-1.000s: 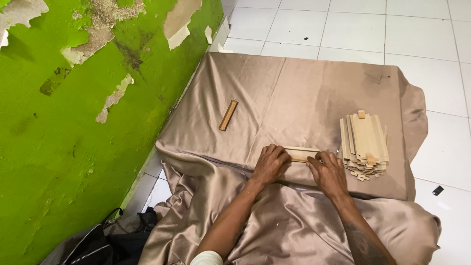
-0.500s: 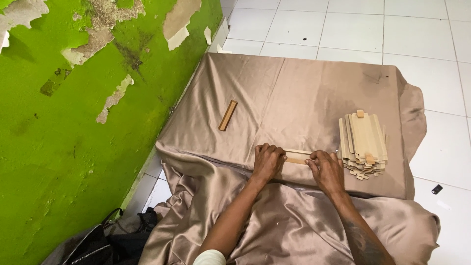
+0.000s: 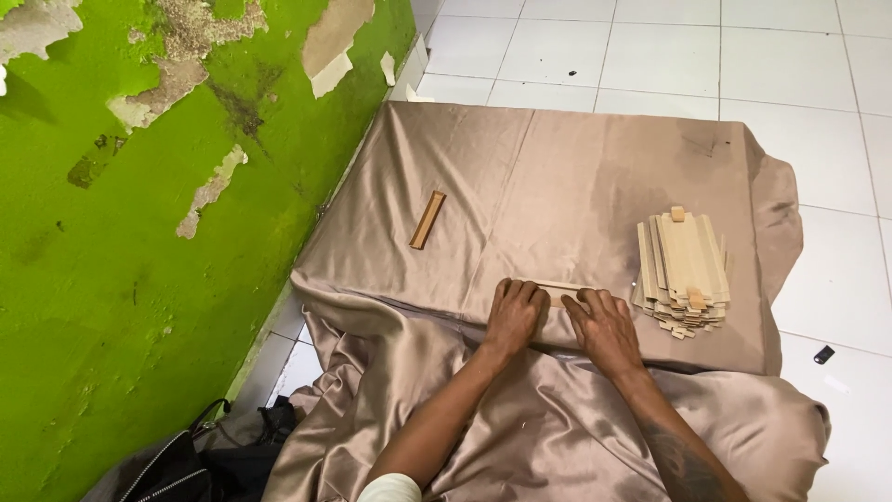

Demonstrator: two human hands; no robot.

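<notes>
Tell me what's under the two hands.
A pale wooden strip lies on the cloth, pressed by the left hand and right hand. Its ends are covered.

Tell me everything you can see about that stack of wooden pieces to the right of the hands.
The stack of wooden pieces is a pile of flat, pale, light-brown slats that look like thin cut wood, lying lengthwise away from the person. Layers sit slightly askew, so ends jut out unevenly at the near edge. Small short blocks rest on top, one at the far end and one nearer. It lies on the tan satin cloth, just right of the right hand; whether the hand touches it cannot be told.
</notes>
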